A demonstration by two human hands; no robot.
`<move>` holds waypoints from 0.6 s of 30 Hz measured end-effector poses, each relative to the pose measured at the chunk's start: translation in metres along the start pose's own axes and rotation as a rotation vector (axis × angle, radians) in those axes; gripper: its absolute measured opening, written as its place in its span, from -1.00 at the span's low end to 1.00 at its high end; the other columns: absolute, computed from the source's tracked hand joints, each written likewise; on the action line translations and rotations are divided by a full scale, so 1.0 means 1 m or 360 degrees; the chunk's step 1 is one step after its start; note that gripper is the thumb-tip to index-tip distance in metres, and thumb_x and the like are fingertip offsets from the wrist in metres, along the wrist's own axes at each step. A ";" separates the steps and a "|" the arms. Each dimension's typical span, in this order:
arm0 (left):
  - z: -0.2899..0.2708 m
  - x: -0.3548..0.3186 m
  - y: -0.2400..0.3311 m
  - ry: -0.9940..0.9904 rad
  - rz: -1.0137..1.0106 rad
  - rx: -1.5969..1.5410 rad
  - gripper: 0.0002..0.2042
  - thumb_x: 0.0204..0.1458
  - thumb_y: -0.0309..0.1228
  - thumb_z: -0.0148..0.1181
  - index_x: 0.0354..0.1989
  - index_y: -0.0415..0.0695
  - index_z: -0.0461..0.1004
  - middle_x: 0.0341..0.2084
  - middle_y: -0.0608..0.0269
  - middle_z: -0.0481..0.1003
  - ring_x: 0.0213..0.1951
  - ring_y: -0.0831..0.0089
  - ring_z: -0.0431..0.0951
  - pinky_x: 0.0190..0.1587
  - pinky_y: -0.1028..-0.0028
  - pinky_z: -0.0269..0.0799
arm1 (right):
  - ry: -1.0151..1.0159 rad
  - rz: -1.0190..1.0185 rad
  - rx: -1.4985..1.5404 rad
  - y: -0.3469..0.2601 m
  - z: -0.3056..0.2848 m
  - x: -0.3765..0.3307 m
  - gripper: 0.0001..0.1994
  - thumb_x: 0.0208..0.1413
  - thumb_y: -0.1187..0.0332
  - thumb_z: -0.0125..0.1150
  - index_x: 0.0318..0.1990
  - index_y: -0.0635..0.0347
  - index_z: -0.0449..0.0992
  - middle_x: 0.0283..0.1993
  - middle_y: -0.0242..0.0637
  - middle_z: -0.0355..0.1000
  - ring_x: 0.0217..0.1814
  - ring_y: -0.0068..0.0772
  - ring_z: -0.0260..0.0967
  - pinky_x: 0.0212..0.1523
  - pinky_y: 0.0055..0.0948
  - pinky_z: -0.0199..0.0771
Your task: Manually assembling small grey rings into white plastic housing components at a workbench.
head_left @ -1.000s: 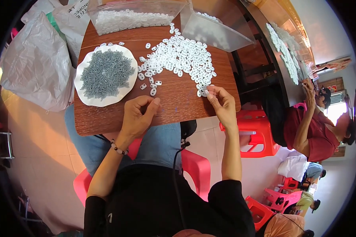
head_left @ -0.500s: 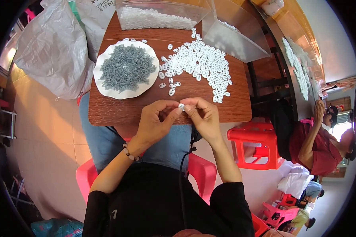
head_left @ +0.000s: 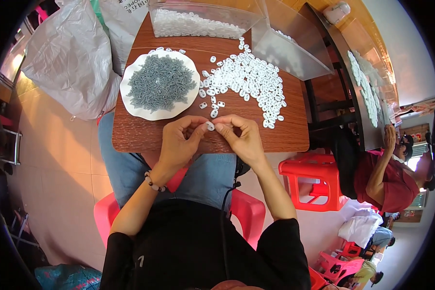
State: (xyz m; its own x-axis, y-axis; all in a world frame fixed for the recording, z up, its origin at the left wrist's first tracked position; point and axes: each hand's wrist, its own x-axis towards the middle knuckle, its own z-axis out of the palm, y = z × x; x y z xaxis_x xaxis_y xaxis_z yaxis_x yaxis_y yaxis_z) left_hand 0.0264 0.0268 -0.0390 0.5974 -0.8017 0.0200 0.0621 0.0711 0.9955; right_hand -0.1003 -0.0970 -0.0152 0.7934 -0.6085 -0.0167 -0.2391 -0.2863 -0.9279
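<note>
Left hand (head_left: 179, 142) and right hand (head_left: 244, 140) meeting over the near edge of a small wooden table (head_left: 145, 137), fingertips pressed together on one white ring (head_left: 210, 126) pinched between both. Held just above the wood, near the middle of the near edge.

Just beyond the hands, a loose heap of white rings (head_left: 249, 82) spread over the right half of the tabletop, a few strays trailing toward the fingers. On the left half, a white plate (head_left: 130, 104) piled with small grey pieces (head_left: 160, 82), several white rings lying on the wood at its far rim. At the far edge, a clear box (head_left: 203, 19) lined with more white bits, and to its right a second clear tub (head_left: 295, 53), tilted, with only a few white bits showing inside.

Far left, beside the table, a large white plastic sack (head_left: 70, 63), slumped on the floor. Bead bracelet (head_left: 152, 182) on the left wrist. Pink chair (head_left: 246, 212) under the seated body, a red stool (head_left: 309, 181) to the right, near the table's corner. Further right, another person in a red shirt (head_left: 386, 179) beside a long dark table (head_left: 357, 96) strewn with white parts.
</note>
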 end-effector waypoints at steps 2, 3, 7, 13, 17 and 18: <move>0.000 0.002 -0.003 0.0081 0.0040 0.0149 -0.90 0.07 -0.48 0.20 -0.34 -0.27 0.54 -0.55 0.41 0.52 -0.52 0.76 0.41 -0.49 0.70 0.30 | 0.0085 -0.0093 -0.0158 0.002 -0.003 0.009 -0.87 0.12 0.43 0.22 -0.24 0.31 0.57 -0.39 -0.40 0.51 -0.33 -0.69 0.36 -0.27 -0.63 0.36; 0.000 0.003 -0.004 0.0157 0.0080 0.0296 -0.90 0.06 -0.49 0.20 -0.37 -0.28 0.54 -0.57 0.40 0.51 -0.54 0.75 0.40 -0.51 0.69 0.30 | 0.0176 -0.0184 -0.0317 0.003 -0.006 0.014 -0.87 0.11 0.42 0.23 -0.25 0.30 0.58 -0.41 -0.39 0.51 -0.36 -0.68 0.35 -0.30 -0.62 0.35; 0.003 0.008 -0.009 0.0178 0.0148 0.0519 -0.90 0.01 -0.49 0.20 -0.38 -0.29 0.54 -0.60 0.29 0.52 -0.58 0.67 0.43 -0.53 0.62 0.33 | 0.0422 -0.0588 -0.0876 0.014 -0.015 0.039 -0.86 0.03 0.43 0.26 -0.23 0.22 0.59 -0.38 -0.19 0.50 -0.45 -0.38 0.38 -0.41 -0.46 0.37; 0.008 0.011 -0.015 0.0222 0.0489 0.0843 -0.93 -0.04 -0.51 0.18 -0.43 -0.26 0.52 -0.62 0.12 0.50 -0.62 0.40 0.49 -0.54 0.50 0.36 | 0.0340 -0.0631 -0.1088 0.019 -0.017 0.048 -0.86 -0.02 0.44 0.26 -0.28 0.20 0.60 -0.40 -0.16 0.47 -0.37 -0.20 0.37 -0.29 -0.36 0.36; 0.007 0.009 -0.012 0.0232 0.0446 0.0779 -0.92 -0.05 -0.50 0.20 -0.44 -0.26 0.52 -0.63 0.15 0.49 -0.63 0.42 0.47 -0.55 0.50 0.35 | 0.0382 -0.0511 -0.1034 0.023 -0.016 0.049 -0.88 -0.01 0.44 0.26 -0.31 0.24 0.58 -0.39 -0.15 0.48 -0.38 -0.21 0.39 -0.32 -0.36 0.37; 0.008 0.008 -0.011 0.0215 0.0408 0.0717 -0.92 -0.05 -0.48 0.18 -0.44 -0.24 0.50 -0.62 0.13 0.48 -0.60 0.29 0.48 -0.50 0.40 0.37 | 0.0449 -0.0570 -0.1014 0.028 -0.018 0.050 -0.88 -0.01 0.44 0.26 -0.31 0.25 0.57 -0.38 -0.15 0.48 -0.39 -0.22 0.40 -0.33 -0.38 0.38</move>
State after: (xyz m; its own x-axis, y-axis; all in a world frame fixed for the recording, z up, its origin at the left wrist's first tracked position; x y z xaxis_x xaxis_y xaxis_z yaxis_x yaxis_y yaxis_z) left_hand 0.0242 0.0154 -0.0488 0.6478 -0.7065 0.2851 -0.4307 -0.0310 0.9020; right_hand -0.0775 -0.1481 -0.0352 0.7309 -0.5395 0.4181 -0.3383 -0.8184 -0.4646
